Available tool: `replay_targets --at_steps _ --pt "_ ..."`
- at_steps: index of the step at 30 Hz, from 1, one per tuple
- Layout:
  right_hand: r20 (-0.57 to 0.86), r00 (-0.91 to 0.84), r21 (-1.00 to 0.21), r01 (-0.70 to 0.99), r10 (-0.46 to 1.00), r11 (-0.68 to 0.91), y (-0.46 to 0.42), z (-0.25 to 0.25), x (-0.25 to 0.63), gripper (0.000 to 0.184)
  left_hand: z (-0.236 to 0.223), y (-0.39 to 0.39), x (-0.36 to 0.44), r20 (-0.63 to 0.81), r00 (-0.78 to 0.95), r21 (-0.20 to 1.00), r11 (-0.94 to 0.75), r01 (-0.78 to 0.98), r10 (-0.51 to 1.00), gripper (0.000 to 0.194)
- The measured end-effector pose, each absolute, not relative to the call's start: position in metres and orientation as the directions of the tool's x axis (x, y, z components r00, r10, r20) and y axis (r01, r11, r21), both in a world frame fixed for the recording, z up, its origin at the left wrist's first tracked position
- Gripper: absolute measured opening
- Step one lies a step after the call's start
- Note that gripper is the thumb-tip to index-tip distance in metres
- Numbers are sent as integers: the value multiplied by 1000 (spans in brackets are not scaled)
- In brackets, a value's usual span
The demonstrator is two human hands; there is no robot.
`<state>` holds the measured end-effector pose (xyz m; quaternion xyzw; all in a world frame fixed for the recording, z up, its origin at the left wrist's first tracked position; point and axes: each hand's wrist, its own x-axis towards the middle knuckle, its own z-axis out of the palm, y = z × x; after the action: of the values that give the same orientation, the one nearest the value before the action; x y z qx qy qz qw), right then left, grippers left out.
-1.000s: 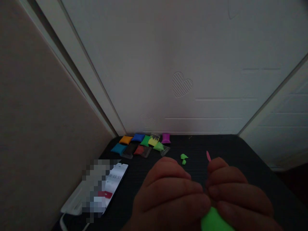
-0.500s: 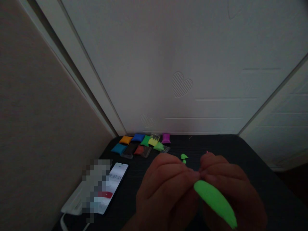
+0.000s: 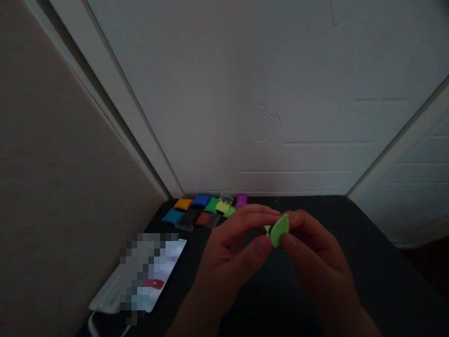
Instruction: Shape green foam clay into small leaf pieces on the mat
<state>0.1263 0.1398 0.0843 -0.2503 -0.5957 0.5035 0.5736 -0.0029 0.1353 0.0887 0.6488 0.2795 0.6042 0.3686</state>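
Observation:
A bright green, leaf-shaped piece of modelling clay (image 3: 279, 230) is held up between my two hands, its pointed tip upward. My right hand (image 3: 317, 252) pinches its right edge between thumb and fingers. On the other side my left hand (image 3: 235, 257) is curled, with the thumb tip at the clay's lower left edge and the fingers behind its upper part. Behind the hands, a small green clay bit (image 3: 267, 230) shows through the gap, partly hidden by the left fingers.
Small packets of coloured clay lie at the back of the dark table (image 3: 273, 290), among them an orange packet (image 3: 183, 204) and a purple packet (image 3: 241, 201). A phone (image 3: 168, 267) and a white device with a cable (image 3: 107, 297) lie at the left. A white panel stands behind.
Both hands have moved away from the camera, toward the table's back. The green clay has turned from a long slanting shape near me to an upright leaf shape between the fingertips.

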Motion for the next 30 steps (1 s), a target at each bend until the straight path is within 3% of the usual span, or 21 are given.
replay_targets --at_steps 6,11,15,24,30 --pt "470 -130 -881 -118 873 457 140 82 126 11 91 134 -4 622 40 768 -619 163 782 21" --pt "551 -40 -829 89 834 552 142 82 125 13 90 133 -1 742 -68 620 -644 448 666 22" --pt "603 -25 -785 161 798 598 141 83 125 14 89 134 2 812 -45 488 -633 601 582 22" --pt "674 37 -720 257 738 645 142 82 124 17 89 134 4 910 28 254 -609 751 414 20" --pt "682 26 -709 269 731 652 140 83 125 19 88 134 3 910 27 257 -613 747 414 22"
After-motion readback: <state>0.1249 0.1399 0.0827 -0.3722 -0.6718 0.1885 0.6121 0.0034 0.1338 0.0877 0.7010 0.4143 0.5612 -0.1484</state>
